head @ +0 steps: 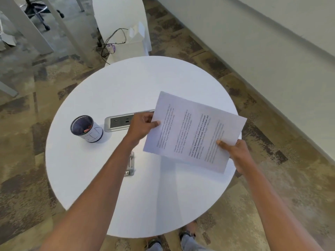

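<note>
A printed sheet of paper [194,132] hangs in the air above the right half of a round white table [101,178]. My left hand [142,125] pinches its left edge, thumb on top. My right hand [235,153] pinches its near right edge, thumb on the printed side. The lines of text run sideways to me. A silver stapler [130,164] lies on the table just under my left forearm, partly hidden by it.
A mesh pen cup [87,128] stands on the table's left side. A power outlet panel [119,122] is set into the tabletop beside it. White furniture, cables and a desk chair stand on the patterned carpet beyond. A wall runs along the right.
</note>
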Demonstrator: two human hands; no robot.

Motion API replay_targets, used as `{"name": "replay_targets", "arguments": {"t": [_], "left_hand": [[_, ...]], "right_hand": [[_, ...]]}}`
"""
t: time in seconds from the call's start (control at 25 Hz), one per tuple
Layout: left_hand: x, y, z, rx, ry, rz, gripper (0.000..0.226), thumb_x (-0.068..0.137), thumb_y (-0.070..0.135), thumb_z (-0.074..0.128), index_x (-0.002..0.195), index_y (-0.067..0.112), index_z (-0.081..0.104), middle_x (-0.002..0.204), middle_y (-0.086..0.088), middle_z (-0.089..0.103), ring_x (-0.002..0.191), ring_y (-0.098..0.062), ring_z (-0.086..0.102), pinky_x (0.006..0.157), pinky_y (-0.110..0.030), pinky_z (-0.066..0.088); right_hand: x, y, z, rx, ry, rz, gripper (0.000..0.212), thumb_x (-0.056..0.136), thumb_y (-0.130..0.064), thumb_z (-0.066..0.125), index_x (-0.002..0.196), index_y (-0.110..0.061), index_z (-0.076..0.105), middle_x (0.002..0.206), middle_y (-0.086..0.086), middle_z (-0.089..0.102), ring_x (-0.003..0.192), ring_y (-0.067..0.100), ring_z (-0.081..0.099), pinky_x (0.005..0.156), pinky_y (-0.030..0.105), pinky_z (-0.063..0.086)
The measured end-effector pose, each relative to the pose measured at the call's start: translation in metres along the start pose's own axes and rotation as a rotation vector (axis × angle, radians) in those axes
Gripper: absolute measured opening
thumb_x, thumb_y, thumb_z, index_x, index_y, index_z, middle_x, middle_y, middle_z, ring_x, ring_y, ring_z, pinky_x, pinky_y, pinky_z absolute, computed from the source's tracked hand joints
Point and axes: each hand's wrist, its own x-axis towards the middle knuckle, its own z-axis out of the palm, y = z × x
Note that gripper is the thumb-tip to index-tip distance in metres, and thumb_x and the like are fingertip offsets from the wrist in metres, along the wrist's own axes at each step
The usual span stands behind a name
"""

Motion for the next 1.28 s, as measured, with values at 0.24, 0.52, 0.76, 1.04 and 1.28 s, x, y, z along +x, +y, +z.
{"name": "replay_targets", "arguments": {"t": [0.24, 0.52, 0.76, 1.04, 1.28], "left_hand": [[0.065, 0.006, 0.068, 0.402, -0.081, -0.009, 0.026, 0.073, 0.006, 0.077, 0.098, 0.009, 0.069, 0.081, -0.008, 0.061, 0.073, -0.02, 0.055, 0.07, -0.027, 0.043], [0.091, -0.004, 0.123, 0.592, -0.179, 0.129, 0.025, 0.079, 0.009, 0.073, 0.104, 0.012, 0.071, 0.074, -0.004, 0.059, 0.073, -0.018, 0.054, 0.073, -0.027, 0.042], [0.109, -0.017, 0.142, 0.558, -0.22, 0.143, 0.026, 0.081, 0.009, 0.072, 0.107, 0.013, 0.072, 0.078, -0.007, 0.066, 0.071, -0.016, 0.057, 0.071, -0.024, 0.041], [0.128, -0.03, 0.148, 0.581, -0.231, 0.146, 0.024, 0.083, 0.011, 0.071, 0.107, 0.014, 0.072, 0.093, -0.011, 0.07, 0.076, -0.017, 0.056, 0.072, -0.022, 0.038], [0.131, -0.039, 0.15, 0.668, -0.247, 0.202, 0.026, 0.087, 0.011, 0.067, 0.112, 0.012, 0.068, 0.104, -0.01, 0.063, 0.086, -0.023, 0.055, 0.085, -0.036, 0.044]], "right_hand": [[-0.028, 0.05, -0.003, 0.161, 0.199, 0.198, 0.026, 0.088, -0.001, 0.069, 0.113, -0.007, 0.064, 0.108, 0.007, 0.073, 0.094, 0.026, 0.071, 0.084, 0.049, 0.058], [-0.045, 0.071, -0.008, 0.073, 0.246, 0.316, 0.025, 0.096, -0.006, 0.061, 0.121, -0.004, 0.06, 0.103, 0.002, 0.069, 0.095, 0.023, 0.068, 0.065, 0.032, 0.06], [-0.043, 0.073, -0.015, 0.025, 0.256, 0.353, 0.023, 0.098, -0.01, 0.059, 0.121, -0.005, 0.061, 0.111, 0.01, 0.072, 0.099, 0.029, 0.07, 0.08, 0.047, 0.061], [-0.041, 0.073, -0.017, -0.062, 0.186, 0.466, 0.019, 0.1, -0.017, 0.057, 0.108, 0.0, 0.06, 0.09, 0.025, 0.074, 0.07, 0.035, 0.075, 0.052, 0.032, 0.057], [-0.039, 0.075, -0.014, -0.053, 0.179, 0.503, 0.021, 0.099, -0.014, 0.058, 0.103, 0.006, 0.057, 0.083, 0.03, 0.072, 0.063, 0.037, 0.074, 0.049, 0.033, 0.057]]}}
